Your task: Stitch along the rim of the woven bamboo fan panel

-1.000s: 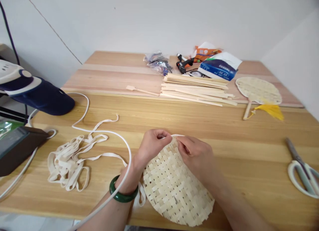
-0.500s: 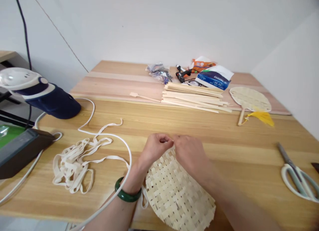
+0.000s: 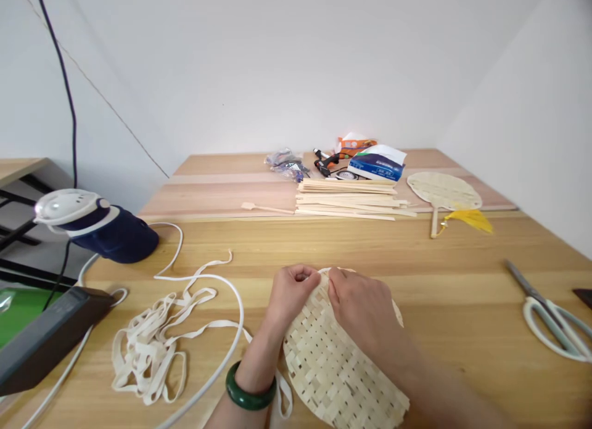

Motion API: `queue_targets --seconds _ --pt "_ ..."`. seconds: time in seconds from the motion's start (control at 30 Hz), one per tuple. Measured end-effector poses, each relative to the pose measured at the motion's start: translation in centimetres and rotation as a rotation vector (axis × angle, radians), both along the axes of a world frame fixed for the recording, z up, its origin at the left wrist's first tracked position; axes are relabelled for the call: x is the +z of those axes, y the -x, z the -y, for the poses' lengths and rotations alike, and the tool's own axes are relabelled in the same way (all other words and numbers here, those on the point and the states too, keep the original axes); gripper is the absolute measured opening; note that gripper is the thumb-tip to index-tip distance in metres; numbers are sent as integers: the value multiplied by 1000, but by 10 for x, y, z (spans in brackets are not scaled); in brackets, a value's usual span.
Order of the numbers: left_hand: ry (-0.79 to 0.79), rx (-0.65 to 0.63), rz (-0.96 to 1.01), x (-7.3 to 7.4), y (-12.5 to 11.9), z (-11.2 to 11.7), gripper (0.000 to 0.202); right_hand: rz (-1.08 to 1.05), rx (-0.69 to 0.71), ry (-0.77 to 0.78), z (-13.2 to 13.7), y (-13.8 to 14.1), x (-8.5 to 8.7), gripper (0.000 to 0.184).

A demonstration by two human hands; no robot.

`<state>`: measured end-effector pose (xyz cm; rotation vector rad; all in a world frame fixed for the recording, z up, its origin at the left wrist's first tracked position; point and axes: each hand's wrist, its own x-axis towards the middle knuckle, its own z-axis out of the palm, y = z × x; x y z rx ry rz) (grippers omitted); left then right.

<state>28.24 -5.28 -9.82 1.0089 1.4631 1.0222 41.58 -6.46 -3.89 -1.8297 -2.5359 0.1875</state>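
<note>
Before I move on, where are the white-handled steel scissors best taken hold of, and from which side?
Grip the white looped handles from the near right. The scissors lie flat on the wooden table with their grey blades pointing away to the left, so the loops are the blunt end nearest the person.

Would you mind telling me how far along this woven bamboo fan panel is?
The weaving looks done: the woven bamboo panel forms a full oval. In hand, the left hand and right hand pinch its top edge. Still left, judging by the finished fan, seem a handle and yellow tassel; white tape lies piled nearby.
</note>
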Motion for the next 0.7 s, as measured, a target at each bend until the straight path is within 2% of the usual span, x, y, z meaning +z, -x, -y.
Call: queue_targets --seconds 0.17,0.3,0.5,0.6,0.7 --pt "-52 -33 46 -1 1 -1 17 -10 -11 24 -10 10 -8 24" --pt "-49 4 44 4 4 -1 19 -101 -30 59 -15 11 -6 25" --pt "9 85 126 16 13 0 23 -613 -43 75 -13 -21 14 21" --pt "6 99 117 19 17 0 23 -811 -77 -64 -10 -38 22 18" --pt "3 101 104 20 19 0 23 -854 -44 -296 0 -49 30 14"
